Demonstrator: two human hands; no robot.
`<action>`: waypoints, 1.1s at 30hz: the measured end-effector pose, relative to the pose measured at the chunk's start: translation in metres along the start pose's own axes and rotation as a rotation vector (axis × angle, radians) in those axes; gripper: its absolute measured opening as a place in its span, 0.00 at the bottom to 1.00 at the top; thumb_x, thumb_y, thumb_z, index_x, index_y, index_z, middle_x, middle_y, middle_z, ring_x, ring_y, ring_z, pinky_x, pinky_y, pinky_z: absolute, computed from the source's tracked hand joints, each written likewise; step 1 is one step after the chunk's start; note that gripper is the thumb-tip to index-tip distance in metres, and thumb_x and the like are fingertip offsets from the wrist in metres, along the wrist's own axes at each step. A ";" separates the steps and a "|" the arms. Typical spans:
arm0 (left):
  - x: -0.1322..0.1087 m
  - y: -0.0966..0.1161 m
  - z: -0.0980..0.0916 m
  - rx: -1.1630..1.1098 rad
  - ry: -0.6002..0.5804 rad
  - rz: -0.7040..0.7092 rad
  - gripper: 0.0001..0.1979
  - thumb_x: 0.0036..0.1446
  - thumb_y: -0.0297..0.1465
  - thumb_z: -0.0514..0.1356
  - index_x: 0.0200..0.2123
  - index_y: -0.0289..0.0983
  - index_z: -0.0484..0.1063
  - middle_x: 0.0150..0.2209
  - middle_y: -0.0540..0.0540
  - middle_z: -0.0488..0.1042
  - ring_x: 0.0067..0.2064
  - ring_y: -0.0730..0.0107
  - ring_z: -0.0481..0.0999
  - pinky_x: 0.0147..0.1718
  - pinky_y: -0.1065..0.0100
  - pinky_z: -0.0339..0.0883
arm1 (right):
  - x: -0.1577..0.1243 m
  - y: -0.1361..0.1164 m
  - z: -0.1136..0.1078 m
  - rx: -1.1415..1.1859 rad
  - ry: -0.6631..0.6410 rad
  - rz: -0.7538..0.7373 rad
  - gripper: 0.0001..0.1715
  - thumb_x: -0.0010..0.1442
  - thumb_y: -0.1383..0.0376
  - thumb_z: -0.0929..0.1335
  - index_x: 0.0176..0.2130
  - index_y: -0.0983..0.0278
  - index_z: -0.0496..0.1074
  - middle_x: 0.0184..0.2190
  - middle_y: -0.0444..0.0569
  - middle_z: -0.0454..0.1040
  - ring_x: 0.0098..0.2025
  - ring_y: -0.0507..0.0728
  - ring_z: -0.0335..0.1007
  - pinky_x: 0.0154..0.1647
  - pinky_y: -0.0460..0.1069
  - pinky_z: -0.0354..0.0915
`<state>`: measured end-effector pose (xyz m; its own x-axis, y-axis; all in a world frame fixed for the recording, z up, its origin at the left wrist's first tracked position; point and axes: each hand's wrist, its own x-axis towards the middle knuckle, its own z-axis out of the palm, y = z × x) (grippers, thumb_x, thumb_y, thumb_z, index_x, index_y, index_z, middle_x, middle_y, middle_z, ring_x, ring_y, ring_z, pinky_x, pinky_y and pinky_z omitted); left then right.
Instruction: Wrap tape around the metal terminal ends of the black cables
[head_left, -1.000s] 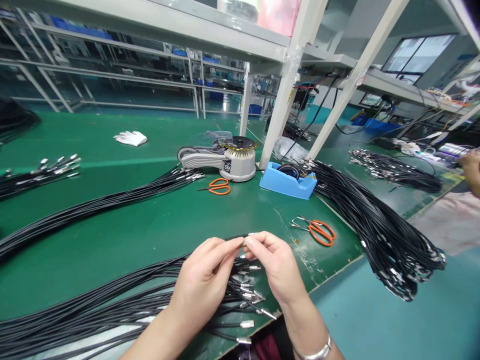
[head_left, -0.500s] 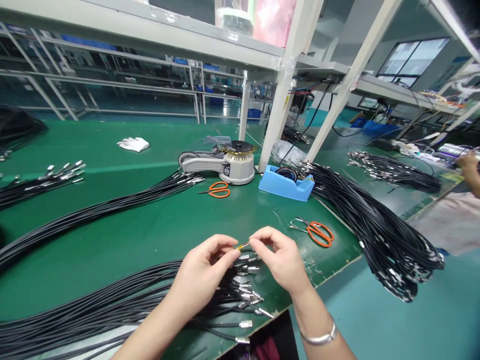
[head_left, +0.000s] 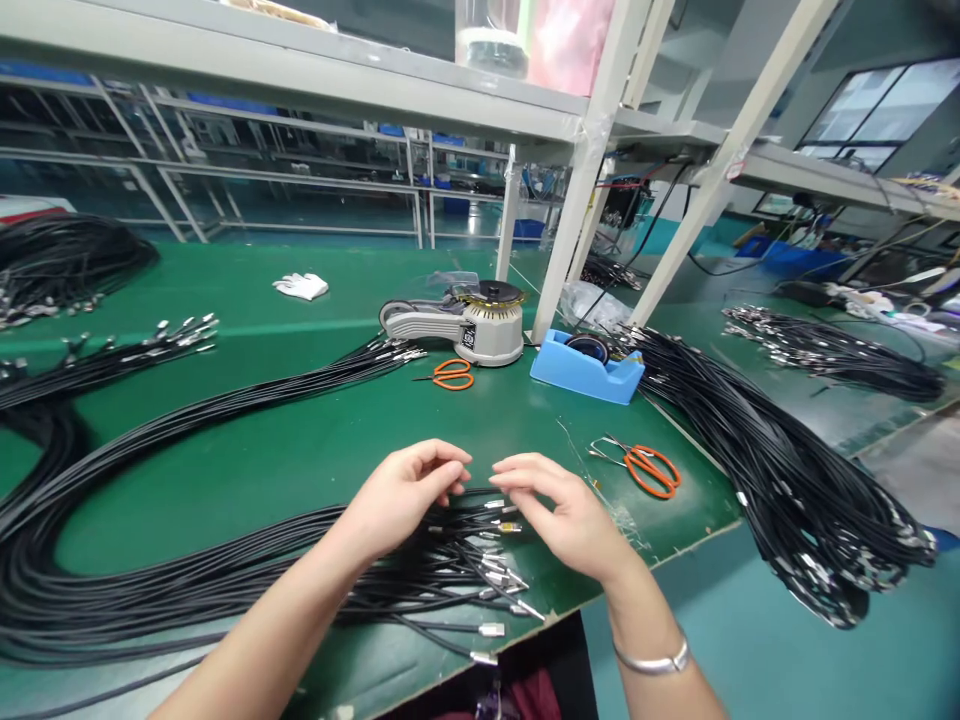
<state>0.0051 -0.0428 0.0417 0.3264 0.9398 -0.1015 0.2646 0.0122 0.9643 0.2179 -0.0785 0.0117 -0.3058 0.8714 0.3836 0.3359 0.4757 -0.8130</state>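
Observation:
My left hand (head_left: pixel 409 490) hovers over the bundle of black cables (head_left: pixel 300 545), its fingers loosely curled with small gaps and no object between them. Facing it, my right hand (head_left: pixel 562 505) has its fingers slightly apart and holds nothing; a silver bracelet (head_left: pixel 654 662) circles that wrist. Below and between the hands, silver metal cable ends fan out toward the front table edge. One connector (head_left: pixel 510 527) with yellow tape lies beside my right hand. Orange-handled scissors (head_left: pixel 651 470) rest to the right of that hand.
Behind stand a grey tape machine (head_left: pixel 491 330), a blue tape dispenser (head_left: pixel 586 368) and more orange scissors (head_left: pixel 452 375). A white glove (head_left: pixel 301 286) lies at back left. A large cable bundle (head_left: pixel 765 440) hangs over the right edge. White shelf posts (head_left: pixel 577 180) rise behind.
Both hands have let go of the small yellow-taped end, which now lies among the cables. The fingers have opened. The view has shifted left, and the person's hand at the far right is gone.

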 end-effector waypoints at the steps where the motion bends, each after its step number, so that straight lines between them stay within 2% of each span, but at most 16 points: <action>1: -0.001 0.002 -0.004 0.077 0.028 0.014 0.14 0.53 0.40 0.57 0.36 0.36 0.73 0.31 0.47 0.76 0.33 0.66 0.74 0.33 0.67 0.67 | -0.003 0.001 -0.002 -0.040 0.019 0.009 0.15 0.62 0.73 0.62 0.41 0.59 0.75 0.44 0.49 0.73 0.47 0.55 0.69 0.50 0.51 0.65; 3: -0.007 0.003 -0.015 0.300 0.051 0.049 0.12 0.54 0.39 0.57 0.36 0.38 0.74 0.34 0.47 0.77 0.37 0.65 0.74 0.39 0.65 0.66 | -0.009 0.004 -0.008 -0.098 0.032 0.040 0.14 0.61 0.73 0.62 0.38 0.60 0.75 0.41 0.49 0.74 0.46 0.55 0.70 0.50 0.52 0.65; 6: -0.021 -0.003 -0.025 0.646 -0.051 0.130 0.10 0.54 0.36 0.57 0.36 0.40 0.75 0.38 0.48 0.76 0.42 0.63 0.72 0.45 0.64 0.63 | -0.021 0.006 -0.015 -0.139 -0.085 0.069 0.14 0.58 0.74 0.65 0.40 0.60 0.75 0.42 0.48 0.74 0.46 0.55 0.69 0.51 0.52 0.64; 9: -0.032 -0.019 -0.024 0.830 -0.155 0.202 0.10 0.57 0.32 0.55 0.40 0.40 0.75 0.38 0.47 0.75 0.43 0.63 0.70 0.46 0.62 0.62 | -0.029 0.007 -0.012 -0.144 -0.163 0.075 0.15 0.56 0.73 0.68 0.42 0.58 0.75 0.42 0.47 0.75 0.47 0.55 0.68 0.51 0.51 0.63; 11: -0.034 -0.027 -0.020 0.878 -0.168 0.227 0.12 0.59 0.31 0.53 0.39 0.40 0.76 0.37 0.46 0.75 0.42 0.63 0.70 0.44 0.62 0.63 | -0.030 0.009 -0.007 -0.115 -0.107 0.089 0.11 0.56 0.71 0.69 0.39 0.59 0.76 0.38 0.47 0.76 0.44 0.55 0.70 0.48 0.50 0.65; 14: -0.032 -0.027 -0.014 0.827 -0.159 0.225 0.13 0.60 0.33 0.51 0.36 0.40 0.76 0.35 0.46 0.75 0.41 0.64 0.70 0.43 0.64 0.63 | -0.025 0.011 0.001 -0.031 0.022 0.157 0.04 0.57 0.68 0.70 0.34 0.61 0.77 0.34 0.47 0.77 0.38 0.54 0.72 0.43 0.49 0.67; 17: -0.028 -0.012 -0.008 0.685 -0.145 0.175 0.12 0.60 0.35 0.53 0.35 0.41 0.77 0.35 0.49 0.76 0.41 0.66 0.72 0.43 0.67 0.63 | -0.014 0.006 0.003 0.038 0.082 0.275 0.04 0.57 0.64 0.70 0.33 0.61 0.77 0.33 0.47 0.77 0.36 0.54 0.73 0.39 0.49 0.67; 24: -0.016 0.019 0.011 0.439 -0.161 0.043 0.12 0.56 0.37 0.54 0.34 0.39 0.76 0.34 0.51 0.78 0.37 0.68 0.74 0.38 0.70 0.63 | 0.008 -0.020 -0.012 0.005 0.026 0.314 0.05 0.55 0.63 0.70 0.32 0.61 0.77 0.32 0.45 0.78 0.36 0.54 0.72 0.40 0.48 0.66; 30: -0.012 0.022 0.016 0.387 -0.148 0.021 0.12 0.55 0.38 0.55 0.31 0.38 0.76 0.31 0.51 0.78 0.35 0.66 0.73 0.36 0.70 0.63 | 0.013 -0.026 -0.013 0.030 0.031 0.483 0.10 0.53 0.60 0.70 0.29 0.65 0.76 0.27 0.47 0.77 0.30 0.54 0.71 0.32 0.47 0.65; 33: -0.012 0.021 0.018 0.351 -0.125 0.006 0.12 0.54 0.37 0.55 0.31 0.37 0.76 0.31 0.50 0.78 0.35 0.66 0.73 0.35 0.69 0.62 | 0.014 -0.025 -0.011 0.089 0.041 0.527 0.12 0.51 0.58 0.71 0.27 0.66 0.75 0.25 0.47 0.76 0.28 0.54 0.69 0.31 0.48 0.65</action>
<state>0.0230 -0.0599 0.0591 0.4315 0.8901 -0.1464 0.5507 -0.1314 0.8243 0.2149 -0.0768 0.0424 -0.0803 0.9942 -0.0718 0.3573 -0.0385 -0.9332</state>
